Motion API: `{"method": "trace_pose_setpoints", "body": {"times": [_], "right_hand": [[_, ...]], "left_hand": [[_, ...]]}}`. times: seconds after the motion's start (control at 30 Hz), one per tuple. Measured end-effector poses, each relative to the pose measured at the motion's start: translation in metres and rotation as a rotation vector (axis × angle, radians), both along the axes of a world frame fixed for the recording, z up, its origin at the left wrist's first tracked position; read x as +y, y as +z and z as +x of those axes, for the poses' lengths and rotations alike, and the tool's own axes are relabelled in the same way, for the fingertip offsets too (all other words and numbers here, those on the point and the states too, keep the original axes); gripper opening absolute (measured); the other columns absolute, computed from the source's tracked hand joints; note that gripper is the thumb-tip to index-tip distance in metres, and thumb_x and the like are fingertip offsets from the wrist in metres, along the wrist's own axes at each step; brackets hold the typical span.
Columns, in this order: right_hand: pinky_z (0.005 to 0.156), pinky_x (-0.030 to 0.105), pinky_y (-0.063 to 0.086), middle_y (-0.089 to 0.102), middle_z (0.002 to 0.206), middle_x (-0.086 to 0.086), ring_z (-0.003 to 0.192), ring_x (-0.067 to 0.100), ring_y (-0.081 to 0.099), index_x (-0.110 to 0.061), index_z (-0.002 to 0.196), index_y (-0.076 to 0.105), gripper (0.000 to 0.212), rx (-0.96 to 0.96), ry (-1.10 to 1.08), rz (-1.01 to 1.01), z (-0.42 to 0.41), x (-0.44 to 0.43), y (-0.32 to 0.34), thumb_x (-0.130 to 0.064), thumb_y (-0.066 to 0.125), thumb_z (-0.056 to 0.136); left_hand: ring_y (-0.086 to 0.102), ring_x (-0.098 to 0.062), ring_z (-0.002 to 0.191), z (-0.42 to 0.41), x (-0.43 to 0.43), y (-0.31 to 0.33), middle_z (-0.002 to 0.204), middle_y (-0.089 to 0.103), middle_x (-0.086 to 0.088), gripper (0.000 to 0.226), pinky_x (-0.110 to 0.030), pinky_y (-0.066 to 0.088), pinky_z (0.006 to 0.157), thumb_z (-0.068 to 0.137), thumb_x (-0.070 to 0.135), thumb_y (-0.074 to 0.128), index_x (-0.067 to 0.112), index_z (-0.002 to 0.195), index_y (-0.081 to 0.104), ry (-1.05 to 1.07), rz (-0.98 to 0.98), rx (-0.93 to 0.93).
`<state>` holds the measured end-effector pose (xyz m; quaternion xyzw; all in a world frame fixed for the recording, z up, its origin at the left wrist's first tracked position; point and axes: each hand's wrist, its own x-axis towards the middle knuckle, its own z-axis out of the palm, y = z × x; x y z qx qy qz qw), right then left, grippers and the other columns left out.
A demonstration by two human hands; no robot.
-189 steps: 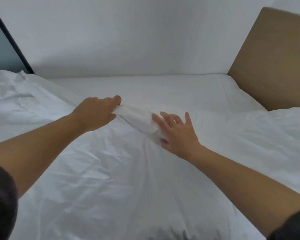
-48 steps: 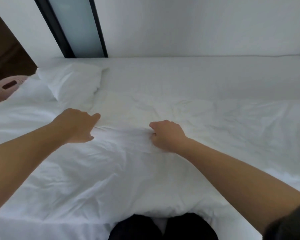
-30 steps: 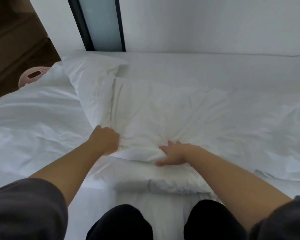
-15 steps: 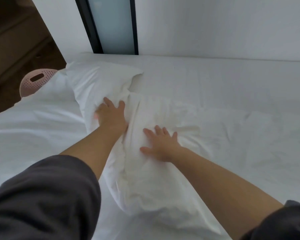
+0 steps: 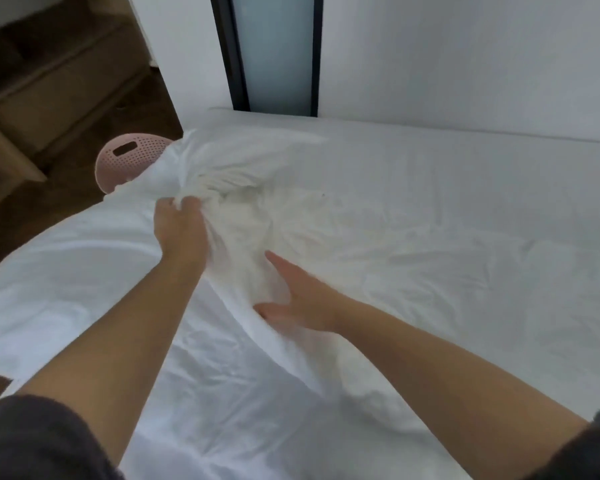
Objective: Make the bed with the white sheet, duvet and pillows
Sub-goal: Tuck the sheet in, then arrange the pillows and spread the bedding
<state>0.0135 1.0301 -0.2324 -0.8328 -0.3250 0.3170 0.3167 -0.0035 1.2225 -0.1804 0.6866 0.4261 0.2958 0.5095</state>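
Far left, off the bed, I've got a pink perforated basket (image 5: 132, 159) on the dark floor, its right side hidden behind white bedding. Along the bed's left edge I see the duvet (image 5: 77, 271) spread out and creased, running down to the near edge. Now the left hand (image 5: 181, 230), up toward the bed's far-left corner: fingers curled tight round a bunched handful of the pillow (image 5: 253, 157) cover, folds fanning out from the grip. The pillow sits at that far-left corner and slants down toward the near edge. Next along, the right hand (image 5: 302, 299): fingers straight, thumb spread wide, pressing against the pillow's cloth and gripping nothing. Further right, I read the white sheet (image 5: 482, 188) lying over the mattress to the far edge, lightly wrinkled, meeting the white wall (image 5: 465, 57).
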Motion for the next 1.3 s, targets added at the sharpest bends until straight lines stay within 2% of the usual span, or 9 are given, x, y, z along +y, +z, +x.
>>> {"method": "trace_pose_setpoints", "body": {"times": [0.13, 0.27, 0.37, 0.63, 0.73, 0.83, 0.93, 1.13, 1.3], "right_hand": [[0.121, 0.040, 0.016, 0.020, 0.161, -0.003, 0.148, 0.014, 0.017, -0.034, 0.154, 0.019, 0.086, -0.019, 0.061, 0.089, -0.036, 0.028, 0.025, -0.057, 0.066, 0.085], [0.118, 0.036, 0.019, 0.028, 0.159, 0.002, 0.146, 0.021, 0.025, -0.023, 0.152, 0.031, 0.080, -0.139, 0.401, -0.282, -0.073, 0.015, 0.010, -0.057, 0.062, 0.087], [0.117, 0.048, 0.019, 0.022, 0.160, 0.002, 0.146, 0.026, 0.025, -0.028, 0.154, 0.022, 0.082, -0.244, 0.460, -0.492, -0.096, -0.003, -0.004, -0.060, 0.058, 0.087], [0.108, 0.049, 0.025, 0.037, 0.146, -0.001, 0.135, 0.025, 0.034, -0.035, 0.147, 0.031, 0.072, -0.349, 0.404, -0.412, -0.103, -0.010, -0.015, -0.058, 0.056, 0.084], [0.104, 0.044, 0.031, 0.046, 0.137, 0.000, 0.128, 0.025, 0.044, -0.032, 0.140, 0.041, 0.059, -0.356, 0.361, -0.333, -0.090, -0.005, -0.023, -0.055, 0.053, 0.087], [0.099, 0.039, 0.036, 0.050, 0.129, 0.005, 0.123, 0.027, 0.048, -0.024, 0.137, 0.044, 0.046, -0.443, 0.210, -0.238, -0.056, 0.017, -0.026, -0.045, 0.048, 0.096], [0.098, 0.039, 0.037, 0.048, 0.129, 0.006, 0.122, 0.027, 0.046, -0.021, 0.138, 0.042, 0.045, -0.535, 0.074, -0.192, -0.018, 0.044, -0.024, -0.040, 0.046, 0.097], [0.105, 0.045, 0.029, 0.041, 0.143, 0.001, 0.129, 0.024, 0.040, -0.026, 0.142, 0.038, 0.051, -0.546, -0.016, -0.213, 0.050, 0.095, -0.029, -0.038, 0.047, 0.093], [0.112, 0.062, 0.013, 0.031, 0.151, 0.003, 0.140, 0.025, 0.027, -0.029, 0.146, 0.029, 0.054, -0.522, 0.038, -0.310, 0.073, 0.125, -0.037, -0.039, 0.044, 0.095]], "left_hand": [[0.053, -0.016, 0.085, -0.091, 0.022, 0.002, 0.094, 0.054, 0.002, 0.025, -0.029, 0.045, 0.073, 0.087, 0.024, 0.047, 0.011, 0.107, 0.053, 0.273, -0.217, -0.170], [0.057, -0.030, 0.084, -0.184, 0.005, -0.078, 0.093, 0.059, -0.011, 0.026, -0.038, 0.046, 0.069, 0.082, 0.022, 0.051, 0.003, 0.099, 0.055, 0.451, -0.376, 0.038], [0.058, -0.035, 0.092, -0.207, -0.003, -0.110, 0.108, 0.053, -0.017, 0.044, -0.041, 0.051, 0.071, 0.089, 0.024, 0.054, 0.000, 0.124, 0.042, 0.379, -0.453, 0.291], [0.060, -0.036, 0.094, -0.204, 0.011, -0.084, 0.108, 0.058, -0.019, 0.050, -0.045, 0.057, 0.062, 0.074, 0.008, 0.055, 0.003, 0.123, 0.045, 0.125, -0.436, 0.293], [0.058, -0.034, 0.098, -0.186, 0.028, -0.075, 0.128, 0.050, -0.018, 0.072, -0.044, 0.054, 0.081, 0.076, 0.020, 0.068, 0.008, 0.136, 0.032, 0.104, -0.299, 0.352], [0.039, -0.036, 0.133, -0.144, 0.055, -0.052, 0.152, 0.027, -0.014, 0.100, -0.050, 0.039, 0.106, 0.076, 0.045, 0.075, 0.020, 0.151, 0.014, 0.057, -0.004, 0.362], [0.029, -0.031, 0.140, -0.084, 0.069, -0.022, 0.156, 0.021, -0.003, 0.110, -0.057, 0.036, 0.106, 0.067, 0.065, 0.074, 0.031, 0.150, 0.010, -0.030, 0.269, 0.437], [0.056, -0.032, 0.110, 0.031, 0.088, 0.004, 0.122, 0.057, -0.009, 0.042, -0.044, 0.048, 0.087, 0.089, 0.039, 0.053, 0.022, 0.126, 0.043, -0.128, 0.688, 0.527], [0.053, -0.032, 0.118, 0.013, 0.175, -0.023, 0.135, 0.053, -0.009, 0.047, -0.046, 0.043, 0.097, 0.100, 0.043, 0.034, 0.017, 0.140, 0.035, 0.296, 0.167, 0.442]]}}
